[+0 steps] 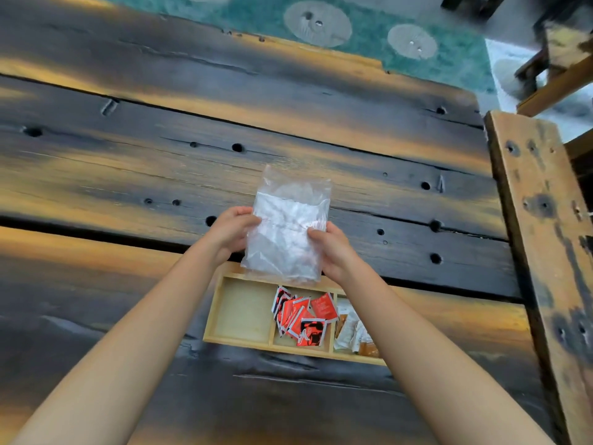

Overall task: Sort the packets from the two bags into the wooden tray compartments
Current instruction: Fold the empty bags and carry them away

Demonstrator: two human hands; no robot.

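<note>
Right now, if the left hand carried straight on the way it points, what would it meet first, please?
The clear bag, which the left hand already grips by its edge. Past the bag only dark table planks show, though depth is unclear.

Dark charred plank table (224, 123), teal patterned rug (369, 36), wooden bench (539, 220)

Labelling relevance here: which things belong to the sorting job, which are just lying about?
Job: clear bag, held by left hand and right hand; wooden tray; red packets, middle compartment; pale and brown packets, right compartment.
Not: plank table; green rug; side plank.
</note>
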